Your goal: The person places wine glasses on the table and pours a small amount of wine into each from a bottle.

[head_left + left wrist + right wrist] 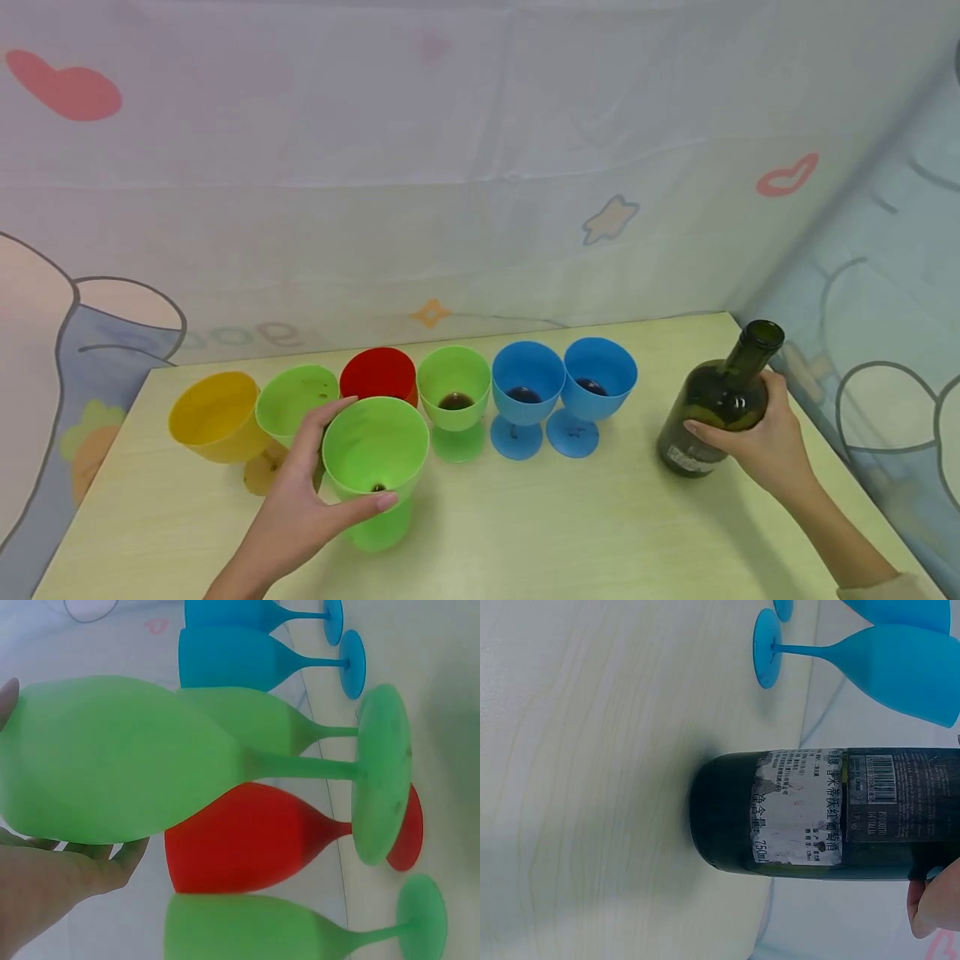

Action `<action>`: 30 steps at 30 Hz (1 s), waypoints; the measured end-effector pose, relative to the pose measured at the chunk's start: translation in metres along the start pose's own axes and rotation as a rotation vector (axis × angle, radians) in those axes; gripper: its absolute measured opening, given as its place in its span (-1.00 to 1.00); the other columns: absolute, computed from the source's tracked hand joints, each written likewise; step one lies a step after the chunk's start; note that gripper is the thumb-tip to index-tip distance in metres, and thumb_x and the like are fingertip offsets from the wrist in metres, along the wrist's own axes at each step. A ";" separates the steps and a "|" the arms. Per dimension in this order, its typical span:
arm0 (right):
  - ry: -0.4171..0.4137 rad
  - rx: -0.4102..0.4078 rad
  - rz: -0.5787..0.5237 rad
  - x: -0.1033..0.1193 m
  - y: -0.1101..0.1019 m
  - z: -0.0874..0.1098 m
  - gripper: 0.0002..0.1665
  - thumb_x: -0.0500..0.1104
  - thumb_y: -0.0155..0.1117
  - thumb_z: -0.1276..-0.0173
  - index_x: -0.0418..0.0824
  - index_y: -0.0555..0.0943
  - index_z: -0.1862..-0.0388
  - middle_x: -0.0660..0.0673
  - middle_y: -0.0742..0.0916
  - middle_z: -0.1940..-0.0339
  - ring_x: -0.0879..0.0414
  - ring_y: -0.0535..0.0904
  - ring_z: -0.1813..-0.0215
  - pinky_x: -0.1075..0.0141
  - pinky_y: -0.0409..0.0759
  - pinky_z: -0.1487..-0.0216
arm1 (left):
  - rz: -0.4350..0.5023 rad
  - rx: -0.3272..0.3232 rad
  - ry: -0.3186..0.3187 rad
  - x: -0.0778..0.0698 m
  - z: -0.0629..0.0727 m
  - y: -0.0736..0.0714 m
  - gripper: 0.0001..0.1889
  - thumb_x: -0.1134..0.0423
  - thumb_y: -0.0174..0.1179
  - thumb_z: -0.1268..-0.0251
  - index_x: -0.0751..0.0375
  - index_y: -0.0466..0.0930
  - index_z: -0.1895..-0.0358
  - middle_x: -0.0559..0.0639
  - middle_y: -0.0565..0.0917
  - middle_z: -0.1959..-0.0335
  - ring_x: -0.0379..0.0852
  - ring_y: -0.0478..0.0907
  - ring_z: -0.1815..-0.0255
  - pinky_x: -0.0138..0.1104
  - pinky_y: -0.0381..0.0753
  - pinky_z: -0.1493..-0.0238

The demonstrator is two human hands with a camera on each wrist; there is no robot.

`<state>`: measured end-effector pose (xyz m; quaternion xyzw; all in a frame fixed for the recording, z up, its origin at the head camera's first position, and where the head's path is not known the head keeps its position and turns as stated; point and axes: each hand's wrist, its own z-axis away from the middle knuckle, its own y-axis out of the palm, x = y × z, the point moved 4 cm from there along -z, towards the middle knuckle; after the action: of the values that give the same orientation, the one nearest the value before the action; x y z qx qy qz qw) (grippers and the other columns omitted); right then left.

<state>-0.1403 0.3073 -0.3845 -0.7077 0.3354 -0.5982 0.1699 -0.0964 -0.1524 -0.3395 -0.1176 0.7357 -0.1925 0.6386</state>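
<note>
My left hand (296, 512) grips a light green goblet (375, 446) by its bowl, thumb on the near side and fingers round the other. A little dark liquid shows at its bottom. In the left wrist view, the stem and round foot of this goblet (300, 765) stand out in front of the row of others. At the right, my right hand (772, 454) holds a dark green wine bottle (708, 408) round its body. The bottle has no cap and tilts slightly to the right. Its white and black labels (795, 810) face the right wrist camera.
Along the table's (540, 533) back stand a yellow goblet (217, 417), a green one (292, 404), a red one (378, 373), another green goblet (453, 383) and two blue ones (527, 379). Dark liquid shows in the rear green and blue bowls. A printed cloth (480, 167) hangs behind.
</note>
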 end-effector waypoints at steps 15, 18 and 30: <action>0.007 -0.012 0.004 -0.001 0.000 0.001 0.06 -0.14 0.49 0.05 -0.31 0.01 -0.27 -0.42 0.42 -0.06 -0.33 0.37 -0.02 -0.03 0.32 0.17 | 0.126 0.022 0.042 0.001 -0.013 0.026 -0.15 0.20 0.48 0.20 -0.05 0.17 -0.23 -0.09 0.33 -0.16 -0.04 0.32 -0.09 0.00 0.34 -0.06; -0.004 -0.010 0.005 0.000 0.001 0.001 0.07 -0.15 0.50 0.06 -0.32 0.01 -0.27 -0.41 0.41 -0.05 -0.33 0.37 -0.01 -0.03 0.32 0.17 | 0.143 0.026 0.035 0.003 -0.014 0.029 -0.16 0.20 0.49 0.21 -0.07 0.18 -0.22 -0.10 0.35 -0.15 -0.04 0.32 -0.09 0.00 0.34 -0.06; -0.043 -0.019 0.024 0.006 0.005 0.001 0.08 -0.18 0.54 0.15 -0.33 0.05 -0.25 -0.43 0.43 -0.03 -0.35 0.39 0.00 -0.13 0.30 0.15 | 0.132 0.038 -0.004 0.009 -0.015 0.041 -0.09 0.15 0.50 0.24 -0.02 0.16 -0.27 -0.11 0.31 -0.20 -0.04 0.26 -0.15 0.00 0.33 -0.09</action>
<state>-0.1401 0.2994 -0.3834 -0.7179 0.3458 -0.5775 0.1776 -0.1099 -0.1175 -0.3632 -0.0572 0.7368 -0.1635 0.6535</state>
